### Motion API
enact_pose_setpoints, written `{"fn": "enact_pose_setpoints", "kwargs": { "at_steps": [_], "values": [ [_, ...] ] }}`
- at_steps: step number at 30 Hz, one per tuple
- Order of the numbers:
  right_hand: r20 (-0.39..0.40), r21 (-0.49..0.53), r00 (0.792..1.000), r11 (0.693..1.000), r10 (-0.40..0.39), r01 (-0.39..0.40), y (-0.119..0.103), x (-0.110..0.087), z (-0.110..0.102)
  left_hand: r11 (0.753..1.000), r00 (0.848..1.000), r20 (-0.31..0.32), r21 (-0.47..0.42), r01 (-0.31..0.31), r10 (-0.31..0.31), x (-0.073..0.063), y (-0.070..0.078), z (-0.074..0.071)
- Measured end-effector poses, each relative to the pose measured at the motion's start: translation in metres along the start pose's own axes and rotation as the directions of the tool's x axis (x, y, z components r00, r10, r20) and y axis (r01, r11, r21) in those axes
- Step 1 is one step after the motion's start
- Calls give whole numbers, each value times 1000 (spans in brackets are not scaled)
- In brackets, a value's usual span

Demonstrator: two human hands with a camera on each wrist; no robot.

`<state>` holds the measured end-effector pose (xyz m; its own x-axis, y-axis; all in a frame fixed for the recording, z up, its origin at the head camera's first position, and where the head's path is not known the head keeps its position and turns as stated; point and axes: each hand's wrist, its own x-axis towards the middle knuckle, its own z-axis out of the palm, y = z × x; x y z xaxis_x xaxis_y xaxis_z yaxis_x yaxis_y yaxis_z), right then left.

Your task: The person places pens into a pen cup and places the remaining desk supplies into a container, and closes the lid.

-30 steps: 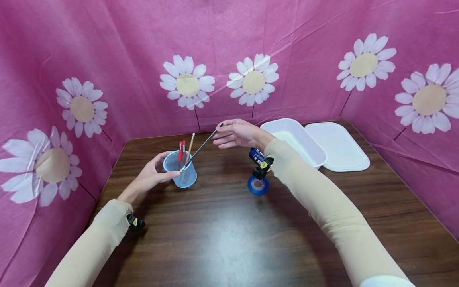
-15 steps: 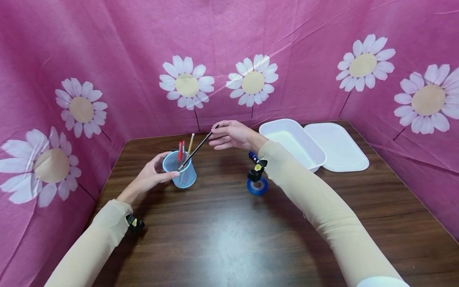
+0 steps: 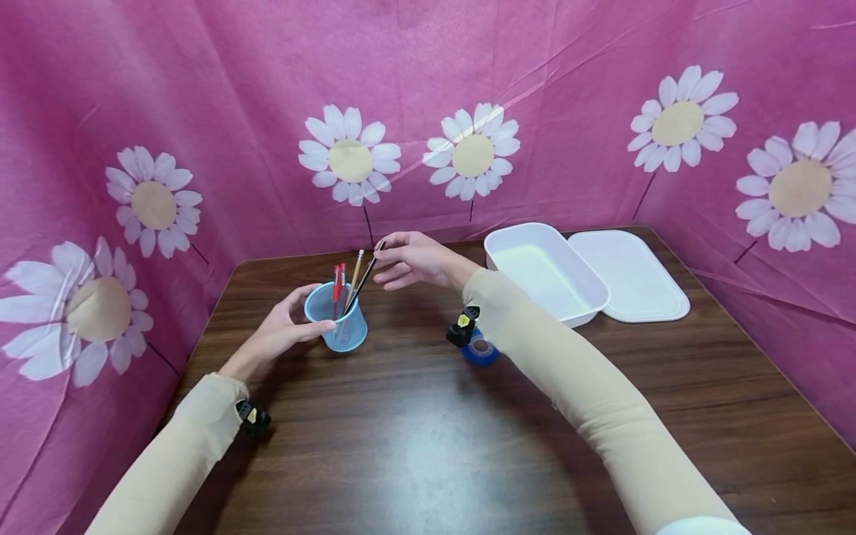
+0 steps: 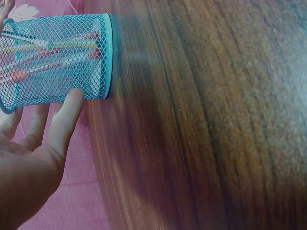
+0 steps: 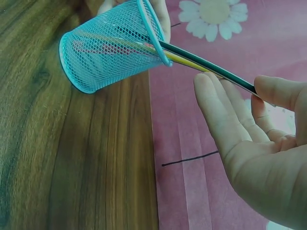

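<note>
Now right hand (image 3: 416, 261) pinches dark pencil (image 3: 364, 277) over cup (image 3: 336, 325) rim — left hand (image 3: 286, 331) cradles cup.

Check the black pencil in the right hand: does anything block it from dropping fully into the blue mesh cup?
Nothing visible blocks it. The black pencil already has its lower end inside the blue mesh cup, beside the red pens. The right hand pinches its top; the left hand steadies the cup.
</note>
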<state>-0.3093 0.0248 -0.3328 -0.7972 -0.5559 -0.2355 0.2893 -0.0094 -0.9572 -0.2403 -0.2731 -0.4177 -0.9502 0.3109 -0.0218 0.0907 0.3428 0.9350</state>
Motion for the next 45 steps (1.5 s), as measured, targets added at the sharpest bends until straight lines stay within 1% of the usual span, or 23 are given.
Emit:
{"fn": "enact_pose_setpoints", "kwargs": {
  "at_steps": [5,9,13,21,28,38,45],
  "values": [
    [0,-23,1000,1000,6,-6,4,4,5,1000,1000,-3,-12,-2,2,0,-1,0],
    [-5,-21,1000,1000,13,-13,6,7,8,1000,1000,-7,-10,13,-13,0,-1,0],
    [-6,-30,1000,999,20,-20,9,8,11,1000,1000,-2,3,14,-14,0,-1,-1],
    [-13,-63,1000,998,22,-22,12,9,11,1000,1000,-6,3,14,-13,-1,1,0],
    [-15,-89,999,995,46,-47,15,9,8,1000,1000,-9,4,16,-16,-1,0,0],
    [4,-100,998,993,59,-59,19,6,3,1000,1000,-17,6,21,-21,-3,0,1],
    [7,-143,998,988,67,-65,12,-3,-10,999,999,14,19,45,-45,0,6,-2]
  ]
}}
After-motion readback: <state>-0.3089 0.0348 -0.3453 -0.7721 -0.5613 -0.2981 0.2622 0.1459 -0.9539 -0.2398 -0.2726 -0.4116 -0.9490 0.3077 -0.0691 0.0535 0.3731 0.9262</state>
